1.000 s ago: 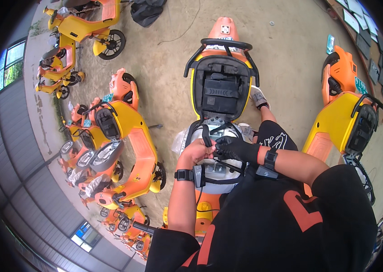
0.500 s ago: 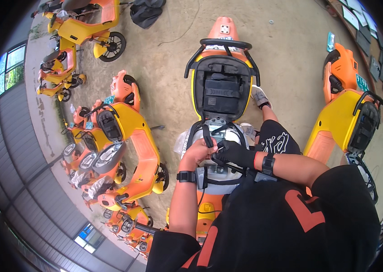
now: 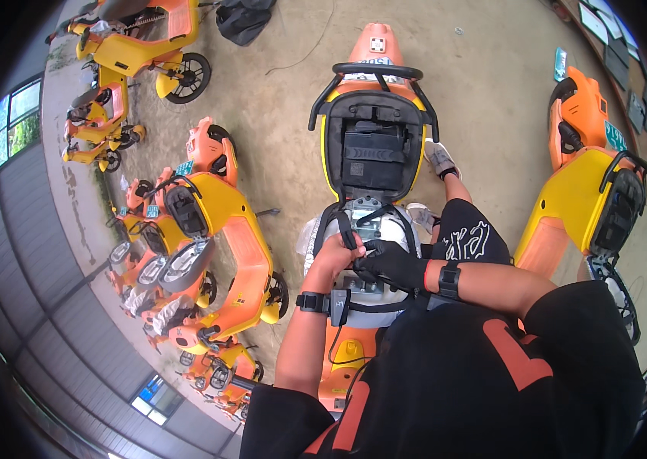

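An orange and yellow scooter (image 3: 330,153) stands before me with its seat (image 3: 392,233) tipped over towards me. The underside shows pale, with metal brackets and a black strap (image 3: 345,227) along it. My bare left hand (image 3: 334,256) is closed, pinching the strap above the middle of the seat. Right against it, my right hand (image 3: 396,264) in a black glove is closed too; its fingertips meet the left ones, and whatever lies in them is hidden. Beyond the seat, a dark battery compartment (image 3: 373,149) is uncovered, with a black rear rack (image 3: 377,70) behind it.
Another scooter (image 3: 574,199) stands on the right, its compartment uncovered. To the left are a similar scooter (image 3: 235,229) and several more. A black cloth (image 3: 243,19) lies on the floor at the far left. Flat dark panels (image 3: 637,99) lie at the far right.
Both hands stay together at the strap, with only a slight shift of the fingers. My left forearm has swung a little to the left. The view has moved slightly.
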Demonstrator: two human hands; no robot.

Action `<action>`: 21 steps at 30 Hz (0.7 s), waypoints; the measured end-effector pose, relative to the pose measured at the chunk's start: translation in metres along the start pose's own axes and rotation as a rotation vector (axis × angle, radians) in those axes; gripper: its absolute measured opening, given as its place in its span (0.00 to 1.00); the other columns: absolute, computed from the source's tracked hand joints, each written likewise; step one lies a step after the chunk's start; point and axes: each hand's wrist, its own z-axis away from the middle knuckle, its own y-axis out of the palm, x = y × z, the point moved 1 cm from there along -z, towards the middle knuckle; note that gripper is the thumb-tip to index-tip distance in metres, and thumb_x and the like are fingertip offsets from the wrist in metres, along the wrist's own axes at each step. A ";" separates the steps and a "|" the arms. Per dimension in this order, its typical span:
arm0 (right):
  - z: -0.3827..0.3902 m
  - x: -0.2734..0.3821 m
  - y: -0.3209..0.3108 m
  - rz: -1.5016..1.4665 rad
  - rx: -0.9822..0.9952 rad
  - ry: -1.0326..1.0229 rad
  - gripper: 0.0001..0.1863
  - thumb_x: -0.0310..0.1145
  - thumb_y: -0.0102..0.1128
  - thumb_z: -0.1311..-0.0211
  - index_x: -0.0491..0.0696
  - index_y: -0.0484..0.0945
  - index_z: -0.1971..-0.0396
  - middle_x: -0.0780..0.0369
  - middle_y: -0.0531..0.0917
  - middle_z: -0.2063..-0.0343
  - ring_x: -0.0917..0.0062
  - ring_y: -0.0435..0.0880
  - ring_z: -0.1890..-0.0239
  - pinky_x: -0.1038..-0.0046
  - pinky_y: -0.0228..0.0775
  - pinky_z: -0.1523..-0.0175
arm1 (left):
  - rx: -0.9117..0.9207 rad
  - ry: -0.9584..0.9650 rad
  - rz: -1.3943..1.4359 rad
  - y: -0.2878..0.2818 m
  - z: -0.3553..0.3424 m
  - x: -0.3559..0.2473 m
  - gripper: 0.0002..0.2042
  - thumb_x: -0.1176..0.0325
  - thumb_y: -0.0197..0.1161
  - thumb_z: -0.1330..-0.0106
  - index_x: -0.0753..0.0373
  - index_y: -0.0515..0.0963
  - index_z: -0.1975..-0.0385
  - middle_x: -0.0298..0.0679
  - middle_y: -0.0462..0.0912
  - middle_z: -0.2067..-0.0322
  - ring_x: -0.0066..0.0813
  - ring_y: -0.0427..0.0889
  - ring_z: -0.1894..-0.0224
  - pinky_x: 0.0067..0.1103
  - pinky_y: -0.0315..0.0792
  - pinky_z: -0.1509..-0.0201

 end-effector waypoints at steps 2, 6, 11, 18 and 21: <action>-0.004 -0.007 -0.001 -0.052 -0.010 -0.005 0.07 0.29 0.62 0.43 0.44 0.78 0.65 0.65 0.82 0.71 0.85 0.78 0.71 0.79 0.69 0.67 | 0.012 0.015 -0.016 -0.003 -0.004 0.003 0.05 0.76 0.63 0.41 0.58 0.74 0.74 0.29 0.77 0.77 0.17 0.73 0.77 0.16 0.63 0.76; -0.006 -0.011 -0.001 -0.025 -0.106 0.001 0.08 0.28 0.65 0.47 0.43 0.80 0.68 0.65 0.82 0.75 0.84 0.78 0.73 0.78 0.69 0.68 | 0.016 -0.067 0.133 -0.003 -0.003 0.000 0.06 0.76 0.63 0.42 0.58 0.74 0.71 0.31 0.79 0.76 0.18 0.74 0.76 0.15 0.63 0.77; 0.004 0.011 0.008 0.106 -0.191 0.136 0.06 0.28 0.65 0.48 0.42 0.82 0.72 0.64 0.82 0.78 0.84 0.77 0.76 0.78 0.68 0.69 | -0.043 -0.029 0.053 -0.003 -0.006 0.005 0.06 0.78 0.63 0.42 0.60 0.74 0.69 0.32 0.79 0.76 0.19 0.76 0.76 0.15 0.64 0.76; -0.025 -0.049 0.003 -0.306 -0.067 0.073 0.06 0.29 0.60 0.41 0.42 0.80 0.68 0.66 0.81 0.74 0.85 0.76 0.72 0.79 0.67 0.66 | -0.149 -0.118 0.165 0.002 0.000 -0.001 0.07 0.78 0.63 0.42 0.60 0.74 0.68 0.32 0.79 0.76 0.21 0.79 0.73 0.16 0.67 0.75; -0.022 -0.042 -0.001 -0.318 0.011 0.097 0.06 0.28 0.59 0.40 0.43 0.79 0.66 0.66 0.80 0.72 0.85 0.75 0.71 0.80 0.67 0.65 | -0.137 -0.129 0.145 0.000 0.004 -0.005 0.05 0.77 0.64 0.43 0.60 0.75 0.70 0.32 0.79 0.77 0.20 0.78 0.74 0.16 0.66 0.75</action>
